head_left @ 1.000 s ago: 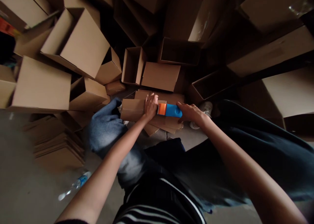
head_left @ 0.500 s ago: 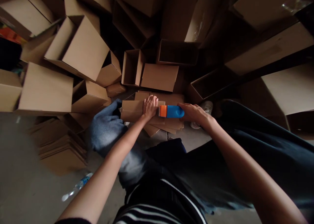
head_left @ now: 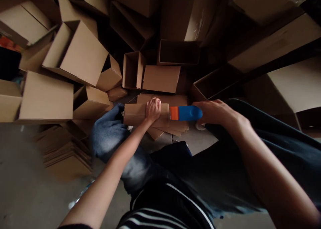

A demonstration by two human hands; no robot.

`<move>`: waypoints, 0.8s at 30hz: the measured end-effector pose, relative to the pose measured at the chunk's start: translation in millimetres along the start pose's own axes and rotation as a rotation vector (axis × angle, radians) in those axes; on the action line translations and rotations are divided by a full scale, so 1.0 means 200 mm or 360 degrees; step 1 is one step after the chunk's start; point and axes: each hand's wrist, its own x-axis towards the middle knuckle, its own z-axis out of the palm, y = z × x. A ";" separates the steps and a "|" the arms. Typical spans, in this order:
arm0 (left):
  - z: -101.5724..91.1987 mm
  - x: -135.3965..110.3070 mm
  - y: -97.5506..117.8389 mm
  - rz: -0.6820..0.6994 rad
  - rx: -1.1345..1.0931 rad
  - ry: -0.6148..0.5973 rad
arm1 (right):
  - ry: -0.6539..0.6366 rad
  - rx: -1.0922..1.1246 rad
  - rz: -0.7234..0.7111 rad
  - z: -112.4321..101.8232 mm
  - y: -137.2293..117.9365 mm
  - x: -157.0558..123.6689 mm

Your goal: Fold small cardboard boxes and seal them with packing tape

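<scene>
A small cardboard box [head_left: 135, 114] lies crosswise in front of me, between my legs, on a stack of flat cardboard sheets [head_left: 175, 124]. My left hand [head_left: 153, 109] rests on the box right of its middle, with fingers bent over its far edge. To the right, my right hand [head_left: 217, 111] is closed round the end of a blue and orange tape dispenser [head_left: 190, 112]. The dispenser's orange tip points left at the box's right end, with a small gap between. Whether tape spans that gap cannot be made out.
Open cardboard boxes [head_left: 82, 53] pile up ahead and on both sides. One standing box [head_left: 161, 78] is just beyond the sheets. Folded flat cartons [head_left: 67, 162] are stacked on the floor at left, with a partly hidden plastic bottle [head_left: 79, 196] near my left forearm.
My right hand has moved right and appears nearer, taking the tape dispenser away from the box's end. The left hand stays on the box. The view has shifted slightly.
</scene>
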 end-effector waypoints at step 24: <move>-0.02 0.03 0.04 0.0211 0.0150 -0.0114 | -0.0301 -0.0059 0.0508 0.05 0.22 -0.06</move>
